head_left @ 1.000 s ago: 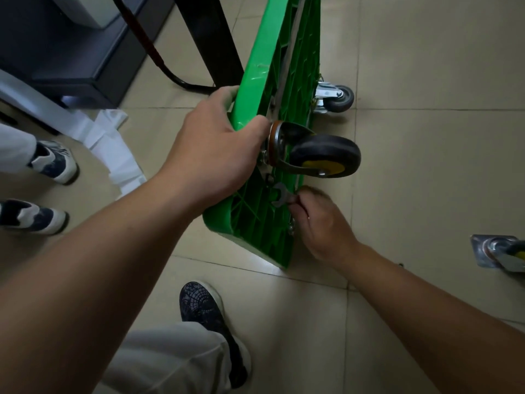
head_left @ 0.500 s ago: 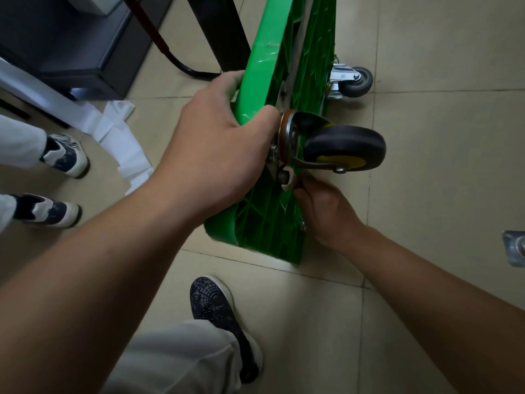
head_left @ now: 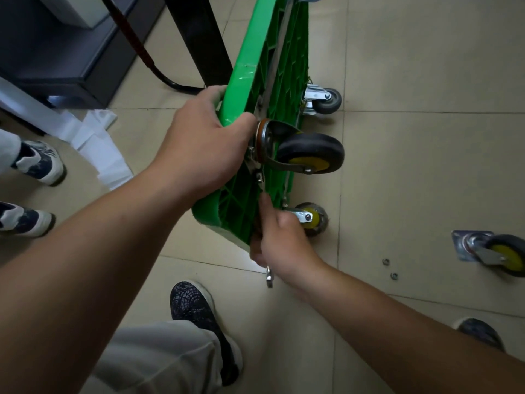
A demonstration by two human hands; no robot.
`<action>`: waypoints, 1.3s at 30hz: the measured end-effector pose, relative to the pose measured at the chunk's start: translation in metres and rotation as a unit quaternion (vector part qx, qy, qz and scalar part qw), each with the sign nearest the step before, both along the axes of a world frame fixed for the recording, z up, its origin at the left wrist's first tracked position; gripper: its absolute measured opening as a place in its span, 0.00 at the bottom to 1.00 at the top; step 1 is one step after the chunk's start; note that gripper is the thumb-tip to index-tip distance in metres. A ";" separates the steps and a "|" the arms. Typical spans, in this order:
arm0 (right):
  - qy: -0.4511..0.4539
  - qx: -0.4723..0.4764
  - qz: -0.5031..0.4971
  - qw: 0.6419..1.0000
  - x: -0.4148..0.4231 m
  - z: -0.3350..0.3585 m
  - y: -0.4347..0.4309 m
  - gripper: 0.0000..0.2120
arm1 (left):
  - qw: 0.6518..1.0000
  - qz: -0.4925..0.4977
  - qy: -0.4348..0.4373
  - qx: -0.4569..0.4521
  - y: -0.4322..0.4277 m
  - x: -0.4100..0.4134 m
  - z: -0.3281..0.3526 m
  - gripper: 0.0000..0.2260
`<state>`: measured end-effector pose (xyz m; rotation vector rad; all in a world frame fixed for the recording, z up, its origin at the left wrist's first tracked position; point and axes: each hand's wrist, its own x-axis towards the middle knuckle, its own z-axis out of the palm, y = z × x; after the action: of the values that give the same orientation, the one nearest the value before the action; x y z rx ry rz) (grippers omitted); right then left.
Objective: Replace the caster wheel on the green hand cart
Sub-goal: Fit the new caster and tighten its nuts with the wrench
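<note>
Right hand is gripping a slim silver metal wrench just below the mounted black-tyred, yellow-hubbed caster wheel. Left hand is clamping the rim of the green ribbed plastic hand cart, which is standing on edge on the beige tiled floor. A loose matching caster is lying well apart at right.

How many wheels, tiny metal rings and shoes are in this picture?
Wheels: 4
Tiny metal rings: 2
Shoes: 4
Total: 10
</note>
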<state>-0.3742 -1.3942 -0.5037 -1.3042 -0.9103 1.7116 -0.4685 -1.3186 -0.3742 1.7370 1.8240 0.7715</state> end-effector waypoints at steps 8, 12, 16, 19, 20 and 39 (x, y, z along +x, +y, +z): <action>-0.020 0.008 -0.013 1.000 0.007 0.001 -0.027 0.26 | 1.000 -0.009 -0.007 -0.004 -0.002 0.002 0.003 0.15; -0.224 0.170 0.056 0.958 0.028 -0.055 -0.052 0.20 | 1.000 -0.011 -0.008 -0.007 0.000 0.001 0.002 0.15; -0.330 0.320 0.007 0.888 0.052 -0.076 -0.010 0.16 | 1.000 -0.004 -0.011 -0.008 0.001 0.000 0.001 0.14; -0.365 0.415 -0.031 0.833 0.059 -0.074 0.031 0.20 | 1.000 -0.010 -0.011 -0.004 0.001 0.000 0.000 0.13; -0.372 0.440 -0.030 0.817 0.061 -0.074 0.042 0.20 | 1.000 -0.012 -0.014 -0.004 0.001 0.000 0.001 0.13; -0.306 0.387 0.022 0.870 0.033 -0.080 0.066 0.19 | 1.000 -0.018 -0.020 -0.013 0.003 -0.005 -0.002 0.13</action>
<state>-0.3415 -1.3286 -0.5833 -1.2385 -1.7677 0.7505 -0.4738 -1.3156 -0.3759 1.7201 1.7642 0.7590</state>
